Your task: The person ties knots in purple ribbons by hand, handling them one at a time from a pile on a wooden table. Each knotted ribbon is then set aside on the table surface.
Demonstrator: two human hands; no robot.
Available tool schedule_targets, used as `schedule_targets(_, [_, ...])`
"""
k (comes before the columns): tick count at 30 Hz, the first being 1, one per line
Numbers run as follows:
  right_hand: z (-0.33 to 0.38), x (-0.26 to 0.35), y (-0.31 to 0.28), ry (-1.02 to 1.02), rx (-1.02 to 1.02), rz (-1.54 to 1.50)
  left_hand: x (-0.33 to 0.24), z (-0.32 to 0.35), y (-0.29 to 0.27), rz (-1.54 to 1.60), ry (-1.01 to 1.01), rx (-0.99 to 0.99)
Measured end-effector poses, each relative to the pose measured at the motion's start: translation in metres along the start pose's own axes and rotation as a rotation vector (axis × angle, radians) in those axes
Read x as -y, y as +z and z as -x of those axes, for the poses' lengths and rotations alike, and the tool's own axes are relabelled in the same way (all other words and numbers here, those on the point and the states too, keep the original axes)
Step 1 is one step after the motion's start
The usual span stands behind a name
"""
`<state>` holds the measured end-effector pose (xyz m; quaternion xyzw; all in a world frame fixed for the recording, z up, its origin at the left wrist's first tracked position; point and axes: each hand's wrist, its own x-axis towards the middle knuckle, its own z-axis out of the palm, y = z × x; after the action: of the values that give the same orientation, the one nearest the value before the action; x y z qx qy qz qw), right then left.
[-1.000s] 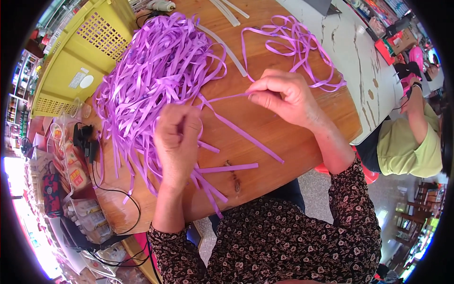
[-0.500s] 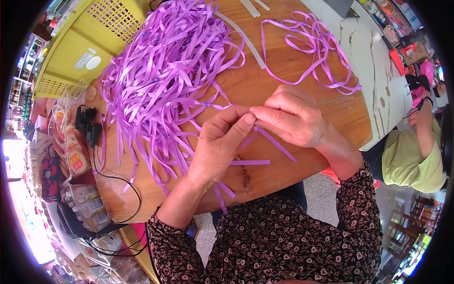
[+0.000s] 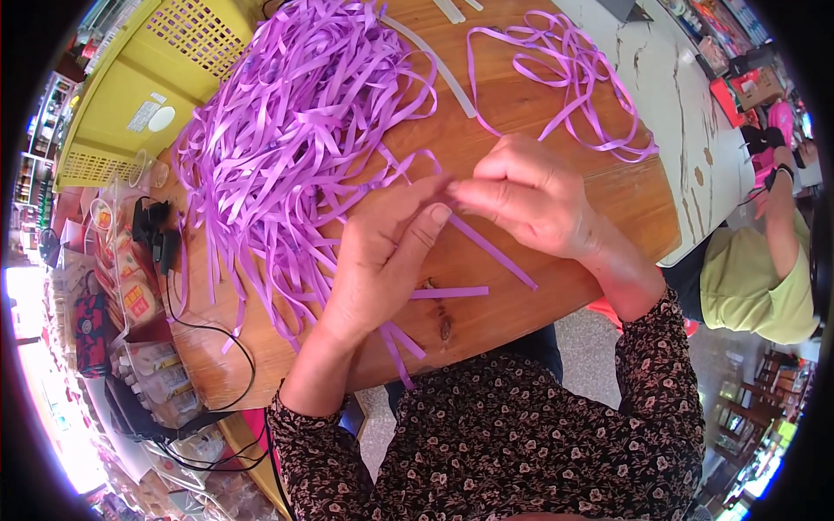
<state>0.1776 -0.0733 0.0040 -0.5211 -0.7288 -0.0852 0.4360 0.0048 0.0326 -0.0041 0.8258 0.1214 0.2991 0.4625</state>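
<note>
Both the left hand [image 3: 382, 260] and right hand [image 3: 530, 204] pinch one purple ribbon strip [image 3: 491, 250] in their fingers. They meet near the tabletop's [image 3: 521, 113] front edge. The ribbon pile [image 3: 295, 130] crowds the left side, bare wood lies right.

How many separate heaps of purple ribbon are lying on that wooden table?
2. A big pile of purple ribbon strips lies at the table's far left beside the yellow plastic basket; a smaller loose tangle of purple ribbon lies far right. Both hands pinch one strip between them.

Round wooden table [image 3: 556, 113], yellow plastic basket [image 3: 143, 95] behind, pale tiled floor [image 3: 686, 95].
</note>
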Motion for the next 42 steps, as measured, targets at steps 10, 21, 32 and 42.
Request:
schedule_targets(10, [-0.001,-0.002,-0.005,-0.070,-0.003,0.025,-0.016,0.001,-0.007,0.604,-0.608,0.012])
schedule_targets(21, [-0.007,0.001,-0.029,0.253,-0.058,-0.161,-0.015,0.002,-0.002,0.646,-0.565,-0.070])
schedule_targets(32, [-0.002,0.007,-0.012,0.397,0.115,-0.339,-0.006,0.006,0.005,0.239,-0.264,-0.130])
schedule_targets(42, [0.000,0.012,-0.002,0.346,0.103,-0.373,-0.009,0.003,0.007,-0.022,-0.027,-0.168])
